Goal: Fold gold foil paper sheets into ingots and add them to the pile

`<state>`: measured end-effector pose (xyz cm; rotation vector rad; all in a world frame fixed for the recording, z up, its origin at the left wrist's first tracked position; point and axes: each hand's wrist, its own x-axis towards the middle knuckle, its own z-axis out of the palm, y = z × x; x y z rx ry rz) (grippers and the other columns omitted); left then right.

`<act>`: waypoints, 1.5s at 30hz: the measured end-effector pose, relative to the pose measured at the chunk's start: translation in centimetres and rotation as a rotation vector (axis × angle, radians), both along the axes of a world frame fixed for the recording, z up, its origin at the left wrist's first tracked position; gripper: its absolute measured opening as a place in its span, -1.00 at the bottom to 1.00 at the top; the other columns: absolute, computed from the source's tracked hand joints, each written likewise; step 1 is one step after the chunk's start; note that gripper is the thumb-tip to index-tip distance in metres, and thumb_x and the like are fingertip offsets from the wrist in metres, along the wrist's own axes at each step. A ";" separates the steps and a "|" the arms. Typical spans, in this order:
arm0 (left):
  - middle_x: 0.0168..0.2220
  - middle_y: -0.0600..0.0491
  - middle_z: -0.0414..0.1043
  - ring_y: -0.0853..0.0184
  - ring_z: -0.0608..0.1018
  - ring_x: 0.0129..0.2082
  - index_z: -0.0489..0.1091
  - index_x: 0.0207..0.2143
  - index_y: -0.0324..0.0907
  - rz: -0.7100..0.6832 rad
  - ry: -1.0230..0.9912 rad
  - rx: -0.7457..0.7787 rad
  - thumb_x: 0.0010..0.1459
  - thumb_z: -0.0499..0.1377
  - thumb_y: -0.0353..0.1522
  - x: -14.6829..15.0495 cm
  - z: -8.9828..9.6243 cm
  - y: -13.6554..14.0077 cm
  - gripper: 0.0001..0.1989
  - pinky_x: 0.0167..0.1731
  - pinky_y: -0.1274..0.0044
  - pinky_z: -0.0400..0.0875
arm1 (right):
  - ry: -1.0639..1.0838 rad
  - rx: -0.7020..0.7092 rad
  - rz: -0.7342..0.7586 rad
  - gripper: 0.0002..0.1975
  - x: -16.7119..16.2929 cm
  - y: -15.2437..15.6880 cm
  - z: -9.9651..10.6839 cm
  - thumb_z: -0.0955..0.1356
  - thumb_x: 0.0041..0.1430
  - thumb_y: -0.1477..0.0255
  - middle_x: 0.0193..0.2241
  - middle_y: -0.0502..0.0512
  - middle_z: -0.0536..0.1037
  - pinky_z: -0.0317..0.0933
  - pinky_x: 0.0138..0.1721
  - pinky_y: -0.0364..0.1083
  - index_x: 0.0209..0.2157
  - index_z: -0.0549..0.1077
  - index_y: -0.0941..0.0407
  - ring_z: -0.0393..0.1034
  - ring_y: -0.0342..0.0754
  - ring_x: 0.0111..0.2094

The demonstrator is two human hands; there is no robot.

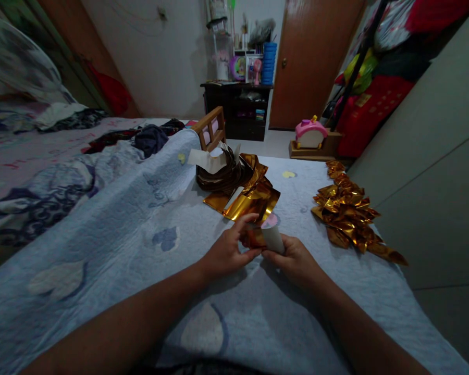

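Between my two hands is a sheet of gold foil paper (pixel 272 238), curled over so its pale back shows on the right and its gold face on the left. My left hand (pixel 232 249) pinches the left part of it with thumb and fingers. On the right edge, my right hand (pixel 293 255) grips it between thumb and fingers. Just beyond my hands lies a stack of gold foil sheets (pixel 254 200), its far part bent up and dark brown. To the right sits a heap of folded gold foil pieces (pixel 347 213).
A pale blue quilt with heart shapes (pixel 140 291) covers the bed under everything. At its far end stands a wooden bed rail (pixel 211 127). A grey cabinet side (pixel 433 198) borders the right. Beyond are a pink toy case (pixel 310 134) and a dark low cabinet (pixel 236 112).
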<state>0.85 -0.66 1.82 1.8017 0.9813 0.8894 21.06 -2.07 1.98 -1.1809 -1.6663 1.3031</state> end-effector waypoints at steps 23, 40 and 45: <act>-0.37 0.13 0.39 0.41 0.46 -0.39 0.38 -0.22 -0.17 0.104 -0.085 0.073 0.21 0.23 -0.39 0.1 0.9 -0.3 -0.91 -0.32 0.57 0.37 | 0.317 -0.166 -0.127 -0.66 -0.5 -0.1 -0.7 0.51 0.03 0.29 -0.36 0.08 0.60 0.20 -0.38 -0.10 -0.16 0.59 0.14 0.39 -0.07 -0.41; -0.47 0.11 0.43 0.41 0.45 -0.44 0.44 -0.41 -0.23 0.113 -0.147 -0.026 0.12 0.26 -0.40 -0.1 0.9 0.3 -0.93 -0.37 0.57 0.33 | 0.222 -0.095 -0.104 -0.73 -0.7 -0.1 -0.2 0.47 0.03 0.30 -0.41 0.06 0.57 0.19 -0.38 -0.09 -0.24 0.57 0.14 0.33 -0.09 -0.44; -0.43 0.13 0.40 0.42 0.45 -0.42 0.39 -0.34 -0.21 0.128 -0.335 -0.217 0.01 0.38 -0.37 0.1 0.8 0.5 -0.78 -0.37 0.58 0.31 | 0.246 -0.120 -0.103 -0.72 -0.6 -0.3 -0.3 0.48 0.04 0.29 -0.44 0.03 0.54 0.14 -0.41 -0.11 -0.23 0.57 0.15 0.29 -0.12 -0.46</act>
